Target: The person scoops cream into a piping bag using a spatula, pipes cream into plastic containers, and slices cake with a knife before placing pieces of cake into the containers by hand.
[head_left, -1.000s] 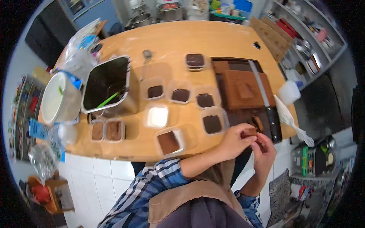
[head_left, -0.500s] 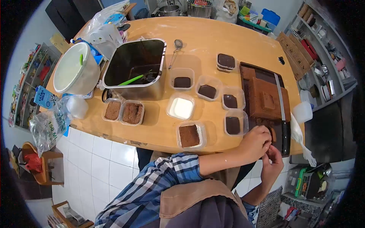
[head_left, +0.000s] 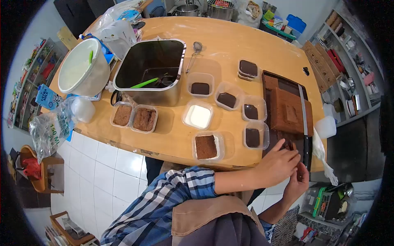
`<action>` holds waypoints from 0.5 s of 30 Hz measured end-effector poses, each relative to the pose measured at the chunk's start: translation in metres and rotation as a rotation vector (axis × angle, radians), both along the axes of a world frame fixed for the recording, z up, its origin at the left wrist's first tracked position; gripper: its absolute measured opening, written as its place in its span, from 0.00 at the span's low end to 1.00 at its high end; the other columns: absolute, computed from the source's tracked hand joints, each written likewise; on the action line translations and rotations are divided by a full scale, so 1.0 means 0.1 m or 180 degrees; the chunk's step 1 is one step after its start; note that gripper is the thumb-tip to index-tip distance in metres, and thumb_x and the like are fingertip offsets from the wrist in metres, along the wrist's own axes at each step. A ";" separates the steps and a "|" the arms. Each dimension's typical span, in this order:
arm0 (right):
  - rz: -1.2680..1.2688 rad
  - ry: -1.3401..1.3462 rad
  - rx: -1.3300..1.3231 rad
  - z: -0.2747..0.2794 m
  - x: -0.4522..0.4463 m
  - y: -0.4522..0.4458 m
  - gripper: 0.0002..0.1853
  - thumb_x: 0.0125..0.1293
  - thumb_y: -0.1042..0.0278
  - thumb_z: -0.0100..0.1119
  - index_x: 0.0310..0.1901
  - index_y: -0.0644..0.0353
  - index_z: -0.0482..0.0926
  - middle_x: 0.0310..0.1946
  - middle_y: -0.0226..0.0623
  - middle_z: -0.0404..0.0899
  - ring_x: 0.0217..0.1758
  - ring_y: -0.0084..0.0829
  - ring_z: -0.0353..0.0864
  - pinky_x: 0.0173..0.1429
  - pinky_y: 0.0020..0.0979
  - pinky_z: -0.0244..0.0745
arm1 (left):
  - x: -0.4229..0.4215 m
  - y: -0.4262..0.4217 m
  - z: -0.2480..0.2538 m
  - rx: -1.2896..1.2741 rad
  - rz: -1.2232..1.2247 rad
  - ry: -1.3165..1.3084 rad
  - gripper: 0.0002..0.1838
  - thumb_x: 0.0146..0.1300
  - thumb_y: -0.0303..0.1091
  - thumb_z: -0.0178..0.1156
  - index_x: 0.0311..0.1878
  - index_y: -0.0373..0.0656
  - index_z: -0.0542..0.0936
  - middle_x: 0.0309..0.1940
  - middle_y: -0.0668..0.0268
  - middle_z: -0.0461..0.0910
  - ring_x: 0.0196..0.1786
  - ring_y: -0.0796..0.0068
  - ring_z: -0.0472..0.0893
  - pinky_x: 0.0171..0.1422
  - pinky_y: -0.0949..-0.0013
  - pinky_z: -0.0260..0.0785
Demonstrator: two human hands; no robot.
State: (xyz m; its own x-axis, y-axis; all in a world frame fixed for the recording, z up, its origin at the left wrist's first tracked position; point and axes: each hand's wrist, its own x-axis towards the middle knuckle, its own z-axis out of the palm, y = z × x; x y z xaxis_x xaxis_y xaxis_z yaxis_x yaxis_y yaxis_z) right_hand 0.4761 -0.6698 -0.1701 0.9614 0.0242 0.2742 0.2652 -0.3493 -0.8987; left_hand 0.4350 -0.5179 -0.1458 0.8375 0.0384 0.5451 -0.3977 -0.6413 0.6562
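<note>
My left hand (head_left: 278, 165) is over the near end of the dark baking tray (head_left: 269, 98), thumb and fingers bent together. My right hand (head_left: 297, 182) meets it from the near side, its fingers curled against the left fingertips. What they pinch is hidden between them. A small brown piece of cake (head_left: 290, 145) shows just beyond the left fingers; I cannot tell whether they hold it. On the tray lies a large brown slab of cake (head_left: 283, 108) with a smaller piece on top, and a long metal blade (head_left: 304, 107) runs along its right side.
Several clear tubs with dark bottoms, such as this tub (head_left: 252, 137), stand left of the tray. Nearer me are a tub of white cream (head_left: 198, 115) and a tub with cake over cream (head_left: 206, 147). Farther left stand a deep metal pan (head_left: 174, 88) and a white bucket (head_left: 84, 74).
Both hands have shifted slightly down and turned, and the left index finger is straighter. The brown piece by the fingertips has changed position. The whole view has tilted a little.
</note>
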 end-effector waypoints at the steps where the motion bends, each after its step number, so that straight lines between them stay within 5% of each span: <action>1: 0.0033 -0.0014 0.0105 -0.01 0.02 -0.02 0.14 0.57 0.79 0.60 0.46 0.71 0.75 0.41 0.41 0.79 0.43 0.28 0.77 0.50 0.28 0.72 | -0.05 0.02 0.04 0.0003 0.0061 -0.0371 0.19 0.51 0.32 0.60 0.46 0.33 0.75 0.47 0.51 0.74 0.48 0.62 0.76 0.59 0.53 0.62; 7: -0.0101 0.0030 0.0077 0.12 -0.05 0.07 0.15 0.57 0.78 0.61 0.47 0.71 0.75 0.42 0.41 0.78 0.46 0.28 0.75 0.50 0.27 0.71 | -0.74 0.58 0.30 -0.0084 -0.0151 -0.0652 0.17 0.49 0.29 0.64 0.43 0.34 0.76 0.44 0.55 0.74 0.47 0.57 0.75 0.50 0.59 0.69; 15: 0.0150 0.0084 0.0122 0.13 -0.21 0.24 0.16 0.57 0.75 0.63 0.47 0.69 0.76 0.43 0.40 0.78 0.45 0.29 0.76 0.52 0.27 0.71 | -1.63 1.53 0.20 0.0341 0.1003 0.0799 0.22 0.47 0.32 0.69 0.48 0.44 0.77 0.48 0.55 0.74 0.51 0.56 0.74 0.55 0.58 0.68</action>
